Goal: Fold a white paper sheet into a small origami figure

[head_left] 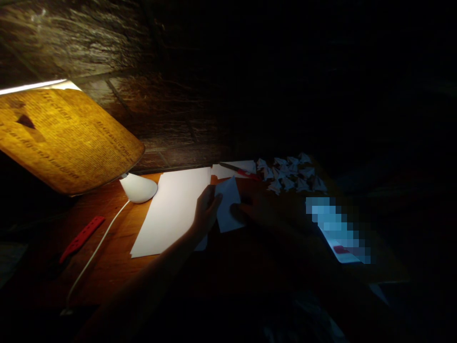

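Note:
A small folded sheet of paper [229,209] with a pointed top is held up between my two hands over the table. My left hand [207,207] grips its left edge, thumb on the near face. From the right, my right hand [252,209] pinches the lower right part; deep shadow hides most of its fingers. Beneath and left of my left hand lies a stack of white paper [167,214]. Just behind the folded paper, a knife or scissors with a red handle [246,173] rests partly on another white sheet [221,170].
Several folded paper pieces [289,174] sit at the back right. A bright screen [339,233] lies to their front. On the left stand a lamp with a printed shade [67,138], its white base [139,188] and cable [96,252], near a red strip-like object [82,238]. A stone wall [160,114] rises behind.

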The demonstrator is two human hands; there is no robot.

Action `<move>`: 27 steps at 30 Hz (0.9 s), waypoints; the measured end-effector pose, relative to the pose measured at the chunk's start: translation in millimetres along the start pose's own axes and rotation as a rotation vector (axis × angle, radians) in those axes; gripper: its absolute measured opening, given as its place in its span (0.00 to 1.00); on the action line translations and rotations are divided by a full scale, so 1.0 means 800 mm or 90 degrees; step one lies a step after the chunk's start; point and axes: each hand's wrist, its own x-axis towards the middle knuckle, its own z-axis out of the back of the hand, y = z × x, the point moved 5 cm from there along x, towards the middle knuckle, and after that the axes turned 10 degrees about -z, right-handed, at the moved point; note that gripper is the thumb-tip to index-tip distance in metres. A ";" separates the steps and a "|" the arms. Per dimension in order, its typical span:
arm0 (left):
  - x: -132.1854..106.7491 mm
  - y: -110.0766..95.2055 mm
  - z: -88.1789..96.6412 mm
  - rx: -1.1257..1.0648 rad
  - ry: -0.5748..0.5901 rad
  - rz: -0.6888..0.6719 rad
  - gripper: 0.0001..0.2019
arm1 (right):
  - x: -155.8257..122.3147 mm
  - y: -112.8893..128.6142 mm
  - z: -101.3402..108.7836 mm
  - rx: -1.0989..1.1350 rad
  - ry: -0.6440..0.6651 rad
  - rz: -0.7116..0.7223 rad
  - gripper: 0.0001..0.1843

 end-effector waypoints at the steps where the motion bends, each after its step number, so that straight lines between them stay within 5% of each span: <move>1: -0.001 0.003 0.001 -0.008 -0.006 0.016 0.14 | -0.001 0.001 0.000 -0.011 -0.005 0.005 0.03; 9: -0.005 0.008 -0.006 -0.090 0.014 0.110 0.17 | 0.008 0.003 0.004 0.043 -0.063 0.112 0.06; 19: -0.005 0.010 -0.005 -0.061 -0.003 0.149 0.17 | -0.008 0.024 0.007 -0.142 -0.167 0.294 0.08; 27: -0.007 0.011 -0.008 -0.100 -0.013 0.174 0.16 | -0.008 0.024 0.008 -0.227 -0.196 0.321 0.13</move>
